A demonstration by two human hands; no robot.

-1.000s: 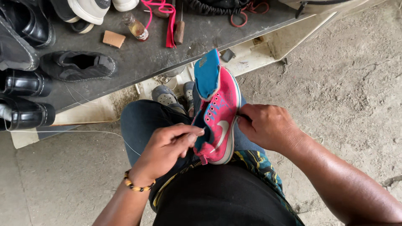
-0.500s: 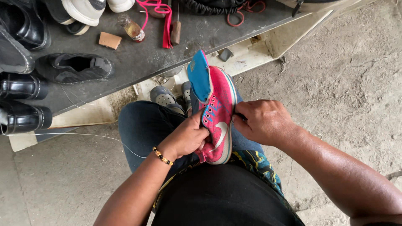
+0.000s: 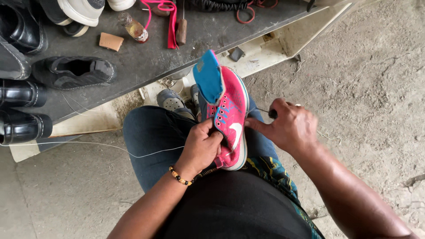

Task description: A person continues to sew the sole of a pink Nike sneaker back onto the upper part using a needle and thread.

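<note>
A pink sneaker (image 3: 232, 116) with a blue tongue and blue-green trim rests on my lap, toe pointing away. My left hand (image 3: 201, 148), with a beaded bracelet at the wrist, grips the sneaker's left side near the heel. A thin pale thread (image 3: 110, 148) runs from that hand out to the left. My right hand (image 3: 290, 126) is closed around a dark tool handle (image 3: 273, 113) just right of the sneaker, its thumb touching the shoe's side. What the tool's tip touches is hidden.
A dark board (image 3: 146, 62) ahead holds several black shoes (image 3: 75, 71) at left, white shoes (image 3: 82, 9), a small bottle (image 3: 133, 27), a brown block (image 3: 110, 41), a pink lace (image 3: 170, 22) and a wooden-handled tool (image 3: 181, 31). My sandalled feet (image 3: 172, 102) sit below. Bare concrete floor (image 3: 363, 66) lies to the right.
My left hand has shifted from pinching at the laces to gripping the sneaker's side. My right hand has drawn slightly away to the right with the tool.
</note>
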